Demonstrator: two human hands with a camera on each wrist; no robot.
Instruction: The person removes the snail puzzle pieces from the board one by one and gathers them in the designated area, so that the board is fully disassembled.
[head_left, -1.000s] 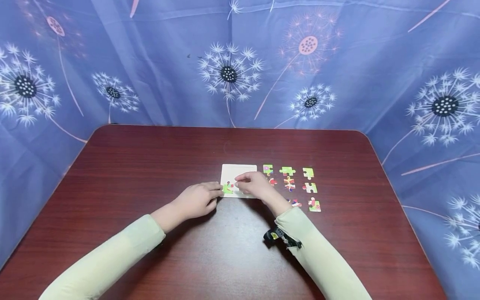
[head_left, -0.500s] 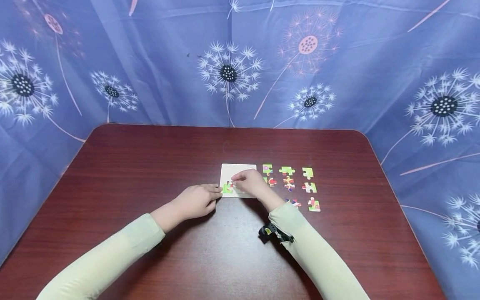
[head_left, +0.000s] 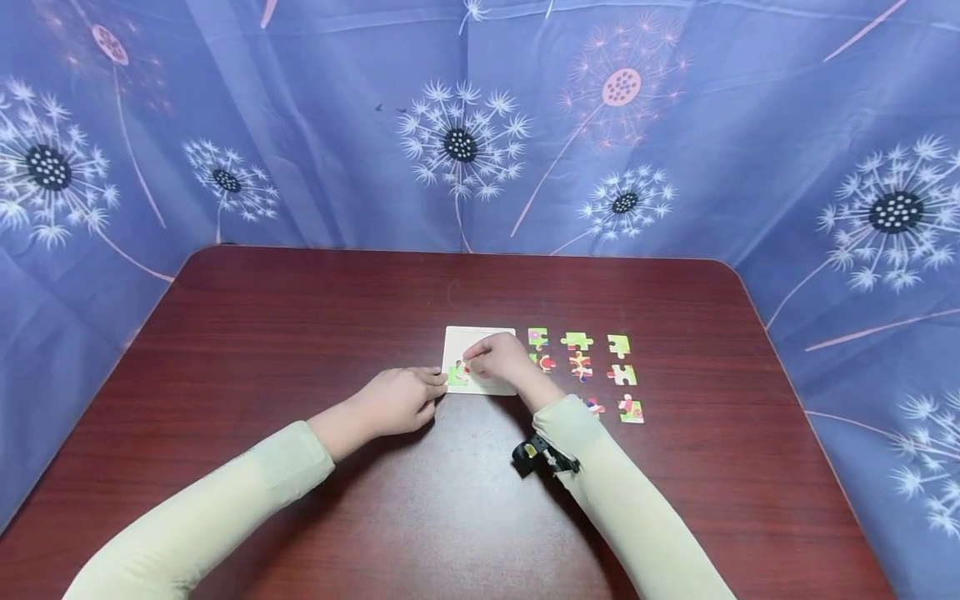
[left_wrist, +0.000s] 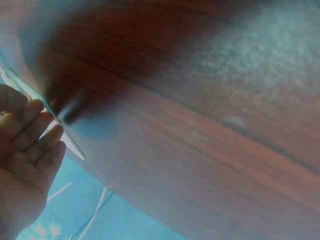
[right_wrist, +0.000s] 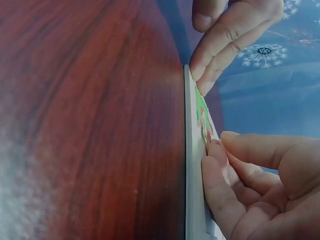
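A white puzzle board (head_left: 480, 332) lies flat on the table. In its lower left corner sits a green puzzle piece (head_left: 456, 377). My left hand (head_left: 397, 402) rests at the board's left edge, its fairly straight fingertips touching the corner; in the left wrist view the fingers (left_wrist: 42, 137) lie along the edge. Over the board, my right hand (head_left: 504, 363) pinches a small puzzle piece with red on it (right_wrist: 208, 134) between thumb and fingertips, right beside the green piece. Much of the pinched piece is hidden by the fingers.
To the right of the board several loose puzzle pieces lie in rough rows, among them a green one (head_left: 577, 341) and a red and green one (head_left: 631, 409). My right forearm covers part of the lower row. A blue flowered curtain (head_left: 337, 125) hangs behind the table (head_left: 330, 300).
My right hand has shifted slightly left and away from me over the board, bringing the pinched puzzle piece up against the green one. The left hand has stayed at the board's edge.
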